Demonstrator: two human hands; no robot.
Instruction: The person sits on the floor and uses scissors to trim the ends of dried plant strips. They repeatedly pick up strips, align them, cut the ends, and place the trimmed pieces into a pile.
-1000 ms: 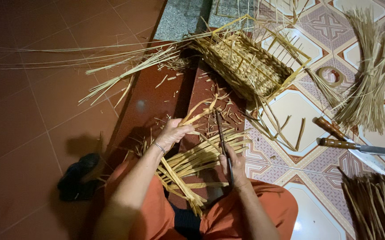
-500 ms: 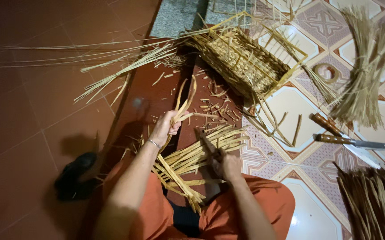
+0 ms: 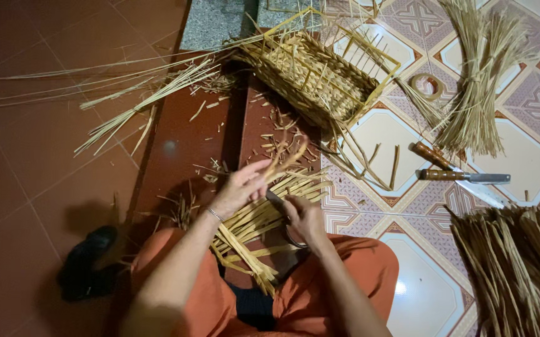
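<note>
Left hand (image 3: 243, 187) dropped lower, still pinching strip (image 3: 282, 161); right hand (image 3: 304, 216) grips knife (image 3: 276, 201) against it, basket (image 3: 310, 75) beyond

You have pale straw-yellow strips (image 3: 264, 215) across your orange trousers (image 3: 370, 274). The half-woven basket (image 3: 310, 75) is golden tan. The floor (image 3: 39, 156) at your left is plain dark red; at your right its tiles (image 3: 385, 134) show cream panels framed by mauve lattice. Two knives (image 3: 451, 176) have brown handles, grey blades.

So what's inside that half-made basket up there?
The woven basket lies tipped on its side on the floor. Through the opening only its own woven strips and upright stakes show. The deepest part is dark, so anything tucked there can't be seen.
</note>
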